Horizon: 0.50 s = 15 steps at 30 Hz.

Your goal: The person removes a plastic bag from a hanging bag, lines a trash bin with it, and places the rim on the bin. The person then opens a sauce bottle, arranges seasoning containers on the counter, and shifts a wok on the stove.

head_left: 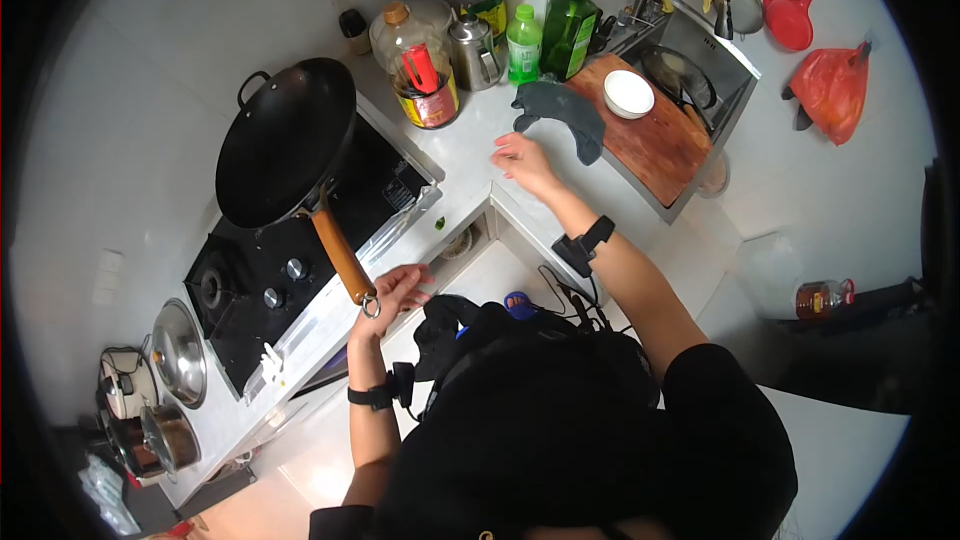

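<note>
A black wok (290, 145) with a wooden handle (340, 252) rests on the black gas stove (255, 270). Just right of the handle's end is my left hand (400, 290), its fingers loosely bent and apart, with nothing visible in it. Over the counter corner, my right hand (522, 162) is open and holds nothing that shows. A dark grey cloth (565, 115) lies beyond it, close to the fingertips. The wooden cutting board (650, 145) bears a white bowl (629, 95) near its back edge.
An oil jug (425, 90), a steel pot (474, 52), a light green bottle (524, 45) and a green pump bottle (570, 32) line the back. The sink (735, 80) is at the right. A steel lid (180, 352) and pots stand left of the stove. An open drawer (490, 230) lies below the corner.
</note>
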Tool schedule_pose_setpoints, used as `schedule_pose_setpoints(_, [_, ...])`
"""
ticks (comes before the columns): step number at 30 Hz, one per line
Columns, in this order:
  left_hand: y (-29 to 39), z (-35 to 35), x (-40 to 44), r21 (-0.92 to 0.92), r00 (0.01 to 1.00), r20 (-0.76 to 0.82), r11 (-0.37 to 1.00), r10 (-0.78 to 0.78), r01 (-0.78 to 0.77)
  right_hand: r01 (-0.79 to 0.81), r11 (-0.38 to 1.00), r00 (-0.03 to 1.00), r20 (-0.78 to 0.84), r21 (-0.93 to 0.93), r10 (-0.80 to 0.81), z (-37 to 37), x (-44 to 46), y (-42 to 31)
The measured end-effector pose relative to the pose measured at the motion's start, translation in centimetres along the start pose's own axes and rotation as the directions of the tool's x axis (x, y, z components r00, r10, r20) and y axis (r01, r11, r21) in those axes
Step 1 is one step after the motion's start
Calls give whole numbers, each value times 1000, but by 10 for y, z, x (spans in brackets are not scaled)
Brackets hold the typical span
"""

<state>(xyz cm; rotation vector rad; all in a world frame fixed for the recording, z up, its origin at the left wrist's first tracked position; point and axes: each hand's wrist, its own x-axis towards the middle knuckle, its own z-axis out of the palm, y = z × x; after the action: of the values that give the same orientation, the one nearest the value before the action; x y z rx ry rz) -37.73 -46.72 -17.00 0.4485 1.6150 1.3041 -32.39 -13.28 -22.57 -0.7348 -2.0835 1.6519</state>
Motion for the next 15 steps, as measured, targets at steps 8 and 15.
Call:
schedule_pose_setpoints(8, [4,17,9,44,998,43,998,-34,32,-99,639,991,-134,-762,-6,-109,60,-3])
schedule_pose_setpoints(15, [-20,18,-15,18,997,-20,997,-81,81,-165,356,979,-111,-920,169,-105,75,-7])
